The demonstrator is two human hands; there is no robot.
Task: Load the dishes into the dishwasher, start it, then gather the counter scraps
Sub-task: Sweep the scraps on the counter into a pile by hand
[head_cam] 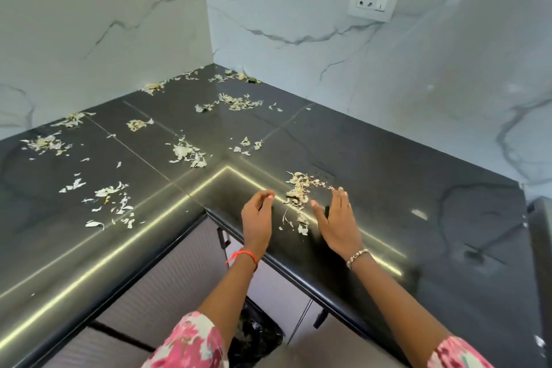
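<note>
No legible txt anywhere.

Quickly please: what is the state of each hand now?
Left hand: fingers curled, at the counter edge; whether it holds anything cannot be told.
Right hand: open, fingers straight, beside the scrap pile.

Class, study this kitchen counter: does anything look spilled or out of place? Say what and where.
Pale vegetable scraps lie strewn in small heaps across the black countertop, back corner to front edge. One heap lies between the left hand and right hand.
</note>
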